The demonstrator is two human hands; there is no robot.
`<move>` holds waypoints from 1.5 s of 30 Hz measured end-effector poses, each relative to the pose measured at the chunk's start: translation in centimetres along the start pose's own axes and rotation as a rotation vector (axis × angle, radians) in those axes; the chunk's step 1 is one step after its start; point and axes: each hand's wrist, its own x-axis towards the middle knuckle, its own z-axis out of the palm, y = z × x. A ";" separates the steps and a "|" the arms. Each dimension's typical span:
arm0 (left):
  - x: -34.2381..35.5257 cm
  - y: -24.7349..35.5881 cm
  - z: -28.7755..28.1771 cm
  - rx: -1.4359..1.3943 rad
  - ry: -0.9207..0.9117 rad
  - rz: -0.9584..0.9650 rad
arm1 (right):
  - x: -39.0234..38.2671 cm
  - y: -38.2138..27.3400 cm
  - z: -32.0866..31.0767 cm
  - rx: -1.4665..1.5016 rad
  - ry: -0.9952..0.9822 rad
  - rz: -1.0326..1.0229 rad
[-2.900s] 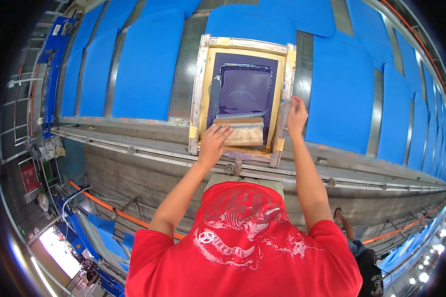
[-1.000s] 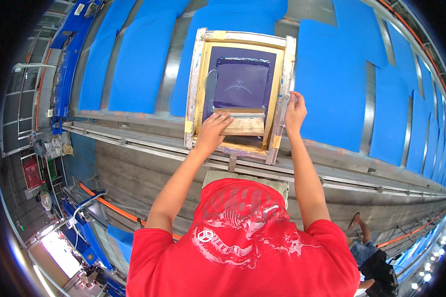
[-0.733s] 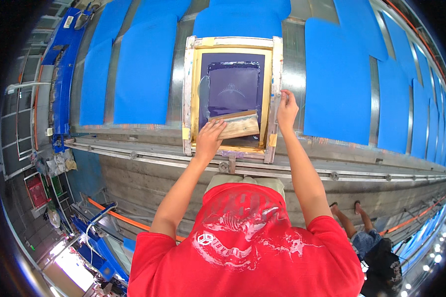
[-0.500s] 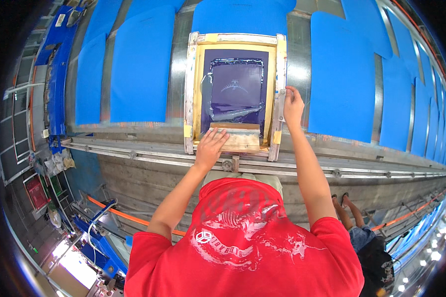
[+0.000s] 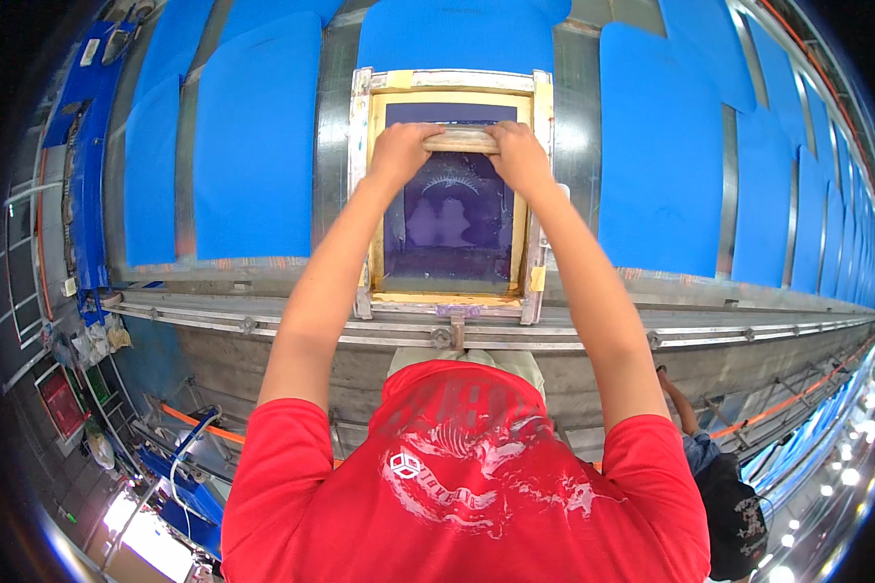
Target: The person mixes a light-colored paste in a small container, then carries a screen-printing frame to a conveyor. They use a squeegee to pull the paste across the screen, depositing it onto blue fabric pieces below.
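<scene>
A wooden squeegee [image 5: 461,141] stands near the far end of a screen printing frame [image 5: 359,194]. At its left end my left hand [image 5: 402,153] grips it, and my right hand [image 5: 520,155] is closed round its right end. Both forearms reach forward over the frame. Inside the yellowish border lies the dark purple mesh [image 5: 457,257], with a pale arc-shaped design in the middle and a lighter wet patch nearer to me. The squeegee's lower edge and most of my fingertips are hidden.
Blue fabric pieces [image 5: 258,146] lie on the long table to the left, and more blue pieces [image 5: 661,155] to the right. A metal rail [image 5: 554,337] runs along the table's near edge. Another person [image 5: 729,510] is at the lower right.
The squeegee has gone from the near end of the frame to the far end. My right hand has left the frame's right side and joined my left hand on the squeegee.
</scene>
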 end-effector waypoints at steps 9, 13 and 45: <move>-16.0 2.8 3.2 0.108 -0.022 0.081 | -15.9 -5.7 2.7 0.093 -0.026 0.004; -17.0 2.7 2.9 0.053 -0.020 0.074 | -15.6 -4.3 -0.3 0.509 -0.064 0.151; -33.6 -27.1 -18.9 0.134 0.020 0.059 | 2.4 -32.4 18.3 0.534 0.472 0.549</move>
